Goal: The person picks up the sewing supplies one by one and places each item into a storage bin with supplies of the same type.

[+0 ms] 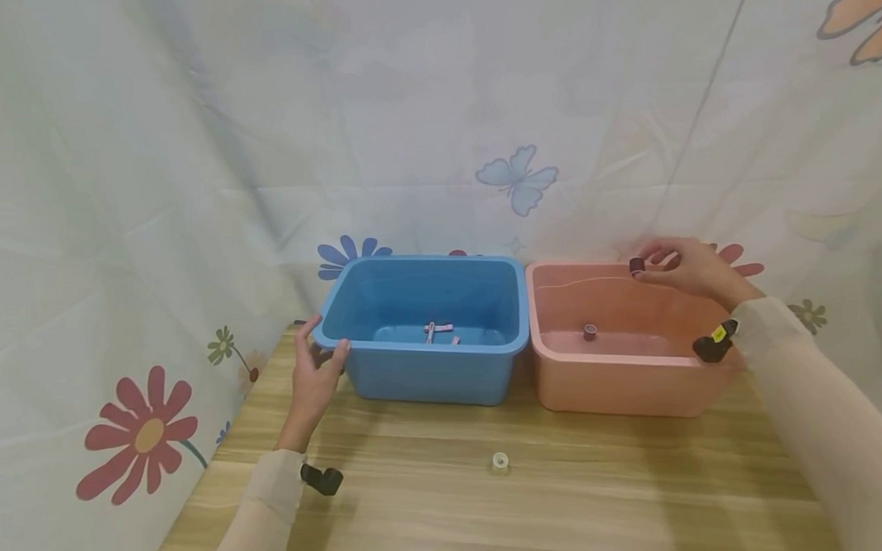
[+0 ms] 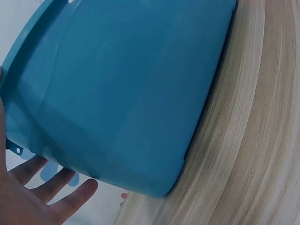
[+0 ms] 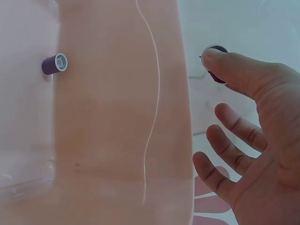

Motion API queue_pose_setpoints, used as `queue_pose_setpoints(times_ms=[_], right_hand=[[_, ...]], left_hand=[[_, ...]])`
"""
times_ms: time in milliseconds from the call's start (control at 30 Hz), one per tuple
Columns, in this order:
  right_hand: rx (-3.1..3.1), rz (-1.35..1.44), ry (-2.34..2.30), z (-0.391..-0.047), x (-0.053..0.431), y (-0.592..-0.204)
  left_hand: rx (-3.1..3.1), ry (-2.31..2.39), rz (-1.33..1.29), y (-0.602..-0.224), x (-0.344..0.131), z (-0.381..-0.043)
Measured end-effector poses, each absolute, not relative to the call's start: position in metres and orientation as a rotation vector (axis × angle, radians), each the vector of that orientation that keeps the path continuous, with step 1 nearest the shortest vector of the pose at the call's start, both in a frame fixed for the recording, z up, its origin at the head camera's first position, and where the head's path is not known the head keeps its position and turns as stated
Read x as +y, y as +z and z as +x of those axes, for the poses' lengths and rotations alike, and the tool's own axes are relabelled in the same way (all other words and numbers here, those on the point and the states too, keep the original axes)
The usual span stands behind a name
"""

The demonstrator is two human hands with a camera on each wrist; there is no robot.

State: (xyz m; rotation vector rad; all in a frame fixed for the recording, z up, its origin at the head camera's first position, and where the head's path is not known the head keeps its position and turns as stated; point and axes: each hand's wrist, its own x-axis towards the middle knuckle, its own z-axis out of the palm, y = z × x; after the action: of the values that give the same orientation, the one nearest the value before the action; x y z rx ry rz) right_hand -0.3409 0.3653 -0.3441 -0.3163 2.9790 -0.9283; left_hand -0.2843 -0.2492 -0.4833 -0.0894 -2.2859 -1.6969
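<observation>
My left hand (image 1: 315, 385) holds the near left corner of a blue plastic tub (image 1: 430, 374), thumb and forefinger at its rim. In the left wrist view, the other fingers (image 2: 75, 197) spread beside the tub's outer wall. My right hand (image 1: 692, 268) pinches a dark purple thread spool (image 1: 636, 267) over the back rim of a pink plastic tub (image 1: 627, 385); thumb and forefinger partly hide it. A second purple spool (image 3: 55, 64) lies inside the pink tub. Several small pink-and-white strips (image 1: 432, 330) lie in the blue tub, their kind unclear.
Both tubs stand side by side on a wood-grain table (image 1: 418, 502), against a hanging printed cloth (image 1: 418, 104). A small white spool (image 1: 500, 462) stands on the table in front of them. One thin pale line runs along the pink tub's inner back wall.
</observation>
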Motion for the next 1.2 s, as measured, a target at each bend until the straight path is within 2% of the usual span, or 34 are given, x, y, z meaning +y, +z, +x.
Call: queue_pose_setpoints(times_ms=[1200], right_hand=[[2.968, -0.281, -0.902, -0.341, 0.375, -0.350]], left_hand=[[-2.277, -1.694, -0.109, -0.487, -0.251, -0.287]])
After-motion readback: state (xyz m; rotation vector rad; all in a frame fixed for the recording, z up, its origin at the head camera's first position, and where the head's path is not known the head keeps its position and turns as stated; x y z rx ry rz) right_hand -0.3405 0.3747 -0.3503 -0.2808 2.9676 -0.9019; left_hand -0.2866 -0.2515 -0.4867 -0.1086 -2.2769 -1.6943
